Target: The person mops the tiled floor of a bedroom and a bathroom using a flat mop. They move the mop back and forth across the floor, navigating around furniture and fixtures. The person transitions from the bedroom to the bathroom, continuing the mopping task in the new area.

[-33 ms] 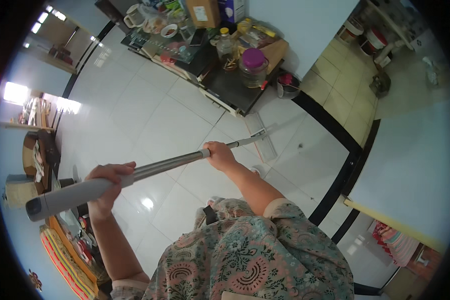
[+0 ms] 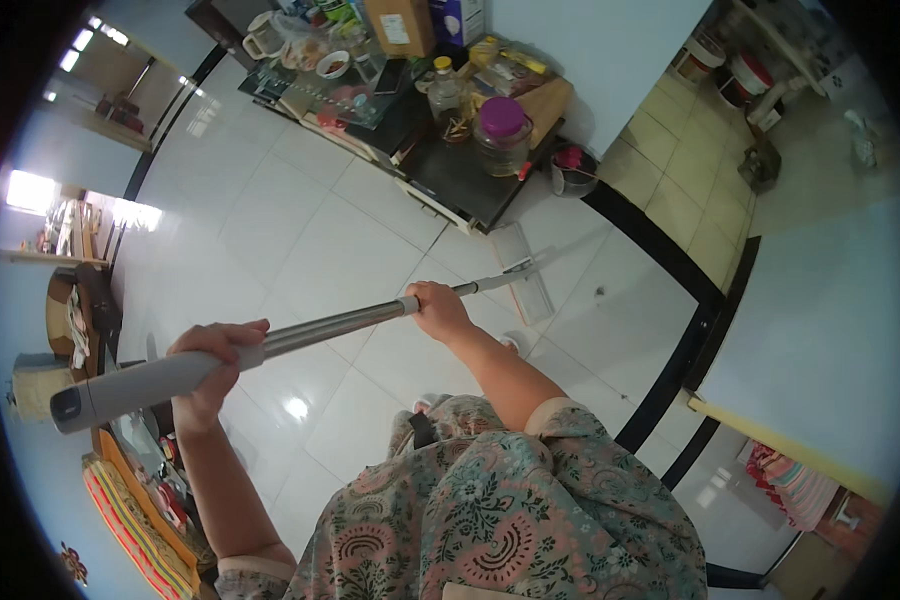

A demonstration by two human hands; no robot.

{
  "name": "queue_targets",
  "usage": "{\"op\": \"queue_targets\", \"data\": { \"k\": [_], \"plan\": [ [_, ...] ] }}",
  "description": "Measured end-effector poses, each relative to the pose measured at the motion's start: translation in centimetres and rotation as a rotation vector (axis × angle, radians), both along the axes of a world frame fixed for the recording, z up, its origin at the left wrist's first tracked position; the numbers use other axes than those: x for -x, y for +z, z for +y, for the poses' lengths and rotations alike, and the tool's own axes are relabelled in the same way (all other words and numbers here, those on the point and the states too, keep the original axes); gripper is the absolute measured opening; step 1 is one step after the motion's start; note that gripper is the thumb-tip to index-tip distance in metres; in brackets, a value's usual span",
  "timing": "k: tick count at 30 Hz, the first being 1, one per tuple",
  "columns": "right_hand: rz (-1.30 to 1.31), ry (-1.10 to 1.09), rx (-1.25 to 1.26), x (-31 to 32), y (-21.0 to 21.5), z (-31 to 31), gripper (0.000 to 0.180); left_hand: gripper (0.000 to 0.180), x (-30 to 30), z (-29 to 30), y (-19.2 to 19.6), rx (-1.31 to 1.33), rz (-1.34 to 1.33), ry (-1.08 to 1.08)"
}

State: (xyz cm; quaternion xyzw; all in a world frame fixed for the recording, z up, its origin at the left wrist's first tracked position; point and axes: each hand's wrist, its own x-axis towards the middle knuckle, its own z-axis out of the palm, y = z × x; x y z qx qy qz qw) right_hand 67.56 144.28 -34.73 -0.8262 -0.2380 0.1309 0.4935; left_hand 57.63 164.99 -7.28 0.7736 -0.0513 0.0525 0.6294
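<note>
A flat mop with a steel pole runs slantwise across my front, its thick grey handle at the near left. My left hand is wrapped round that grey handle, thumb and fingers closed over it. Farther down, my right hand grips the pole just beyond a grey collar. The pale rectangular mop head lies on the white tiled floor, close to the front corner of a low black-topped cabinet.
On the cabinet stand a jar with a purple lid, a yellow-capped bottle and a cardboard box. A dark bucket sits beside it. Black strips border the floor at right. A striped cushion is at lower left.
</note>
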Motion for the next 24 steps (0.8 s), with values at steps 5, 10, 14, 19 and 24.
{"op": "queue_targets", "data": {
  "k": [5,10,14,19,24],
  "plan": [
    [-0.009,-0.349,-0.062,-4.8,-3.2,-7.6,0.010,0.008,-10.0,-6.2,-1.6,0.054,0.015,-0.261],
    [-0.185,-0.570,-0.024,-9.2,-6.7,-19.9,0.017,0.008,-18.2,-16.0,-4.5,0.070,-0.017,-0.590],
    [-0.016,-0.554,0.160,-10.5,-5.7,-26.7,0.012,0.007,-19.9,-21.3,-6.5,-0.025,0.000,-0.621],
    [-0.160,-0.680,-0.107,-9.6,-3.0,-24.6,0.010,0.012,-22.5,-21.1,-1.8,-0.023,-0.277,-0.753],
    [0.023,-0.626,-0.119,-9.3,2.5,-15.8,0.011,0.015,-24.9,-16.7,2.8,0.305,-0.193,-0.764]
  ]
}}
